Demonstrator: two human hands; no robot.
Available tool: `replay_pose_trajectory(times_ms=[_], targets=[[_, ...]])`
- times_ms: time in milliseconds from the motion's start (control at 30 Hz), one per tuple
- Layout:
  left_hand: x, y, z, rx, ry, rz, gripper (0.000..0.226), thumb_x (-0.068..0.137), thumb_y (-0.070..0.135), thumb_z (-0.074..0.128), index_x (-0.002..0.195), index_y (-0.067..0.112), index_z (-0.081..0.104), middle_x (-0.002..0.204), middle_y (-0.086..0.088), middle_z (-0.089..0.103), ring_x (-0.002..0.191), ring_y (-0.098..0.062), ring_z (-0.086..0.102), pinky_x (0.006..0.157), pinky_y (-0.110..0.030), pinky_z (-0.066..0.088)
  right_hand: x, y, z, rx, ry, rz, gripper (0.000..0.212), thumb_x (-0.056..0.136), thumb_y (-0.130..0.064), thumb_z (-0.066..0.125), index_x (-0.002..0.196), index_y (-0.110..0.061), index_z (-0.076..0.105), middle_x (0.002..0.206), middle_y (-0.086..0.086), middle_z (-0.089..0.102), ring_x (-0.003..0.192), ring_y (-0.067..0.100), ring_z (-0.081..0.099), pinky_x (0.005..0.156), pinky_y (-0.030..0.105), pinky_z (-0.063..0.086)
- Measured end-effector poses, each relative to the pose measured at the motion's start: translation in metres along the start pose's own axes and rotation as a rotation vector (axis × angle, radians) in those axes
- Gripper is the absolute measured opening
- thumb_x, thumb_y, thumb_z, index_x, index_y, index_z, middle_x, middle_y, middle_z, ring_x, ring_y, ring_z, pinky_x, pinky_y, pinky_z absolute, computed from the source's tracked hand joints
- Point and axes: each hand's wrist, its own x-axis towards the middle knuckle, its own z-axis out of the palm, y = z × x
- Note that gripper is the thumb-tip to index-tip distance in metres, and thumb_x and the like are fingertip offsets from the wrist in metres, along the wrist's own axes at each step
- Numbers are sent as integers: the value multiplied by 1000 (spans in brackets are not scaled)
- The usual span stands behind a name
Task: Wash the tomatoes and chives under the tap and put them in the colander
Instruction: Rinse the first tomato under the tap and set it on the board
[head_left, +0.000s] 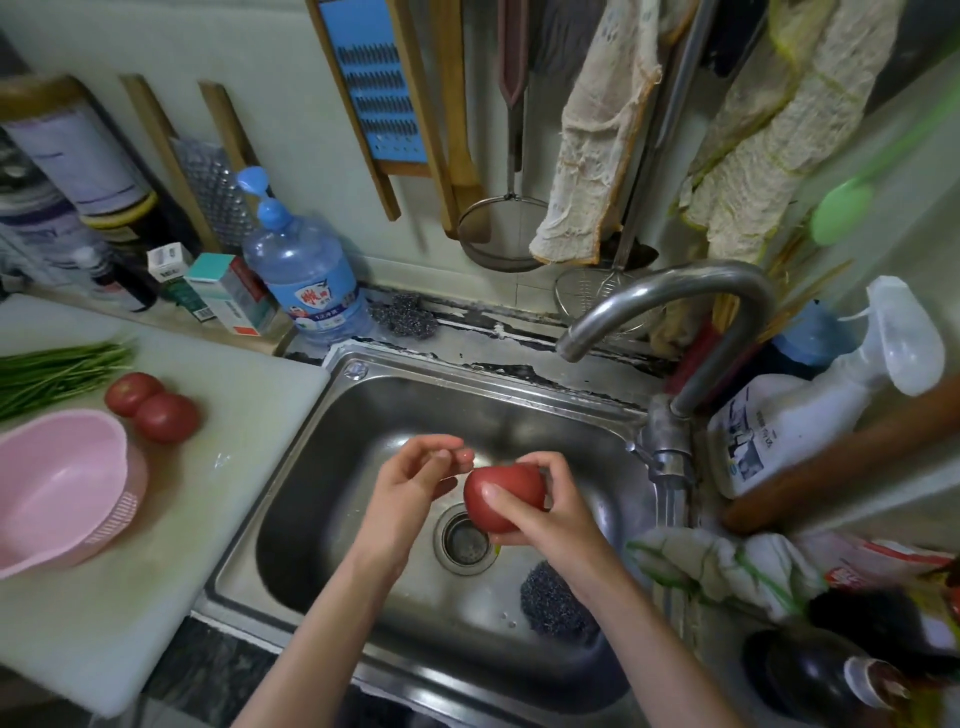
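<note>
Left hand (410, 483) and right hand (550, 514) were bare. Forearms were bare too, uncovered right down to the bottom frame edge.

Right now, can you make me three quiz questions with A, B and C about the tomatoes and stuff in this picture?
1. Where is the pink colander? A) in a cupboard B) on the white cutting board C) hanging on the wall
2. How many tomatoes can you see? A) one B) two C) three
3. What is the right hand doing? A) gripping a tomato B) turning the tap C) hanging loose

Answers:
1 B: it sits on the board, left of the sink and near the chives.
2 C: two lie on the board and one is held over the sink.
3 A: its fingers curl round the tomato, with the left hand beside it, fingers relaxed.
</note>
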Motion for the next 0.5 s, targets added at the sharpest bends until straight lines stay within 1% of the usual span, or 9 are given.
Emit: replay_pose_trajectory(times_ms=[67, 167, 233, 300, 367, 467, 500], targets=[[-1, -1, -14, 76, 2, -2, 16, 96, 1, 46, 98, 4, 62, 91, -13, 67, 90, -21, 64, 86, -32, 49, -3, -2, 5, -61, -12, -44, 46, 72, -23, 80, 106, -28, 49, 110, 2, 52, 94, 19, 65, 67, 34, 60], [-2, -3, -39, 148, 5, -36, 17, 96, 3, 47, 94, 9, 63, 90, -11, 68, 86, -17, 65, 78, -22, 50, -6, -6, 18, -170, -38, -93, 50, 69, -27, 82, 104, -35, 47, 108, -5, 51, 95, 15, 60, 78, 41, 59], [-1, -4, -59, 190, 7, -50, 17, 96, 5, 47, 94, 10, 63, 89, -9, 69, 84, -15, 65, 74, -19, 50, -3, -8, 33, -225, -43, -113, 51, 70, -25, 82, 105, -36, 46, 108, -7, 50, 95, 13, 60, 82, 40, 57], [2, -7, -83, 228, 1, -62, 17, 97, 7, 48, 91, 14, 63, 88, -6, 68, 83, -14, 64, 74, -21, 48, 3, -10, 53, -251, -37, -124, 55, 70, -23, 82, 107, -34, 44, 109, -8, 50, 95, 11, 59, 85, 36, 55], [5, -7, -108, 286, -23, -63, 19, 96, 8, 48, 86, 17, 62, 84, -2, 67, 80, -14, 63, 72, -22, 46, 9, -9, 75, -264, -24, -135, 60, 69, -21, 83, 112, -35, 43, 110, -9, 49, 95, 9, 58, 84, 29, 53], [8, -5, -151, 334, -42, -39, 21, 95, 5, 50, 81, 15, 61, 74, -3, 63, 67, -8, 59, 66, -18, 45, 18, -8, 116, -284, -27, -132, 64, 70, -17, 82, 119, -31, 44, 107, -10, 50, 89, 4, 58, 73, 11, 48], [9, -4, -167, 351, -25, -28, 19, 94, 8, 52, 80, 15, 62, 71, -4, 63, 64, -6, 57, 67, -20, 46, 20, -7, 132, -304, -28, -133, 64, 69, -17, 83, 119, -31, 45, 106, -10, 50, 88, 3, 58, 71, 8, 46]])
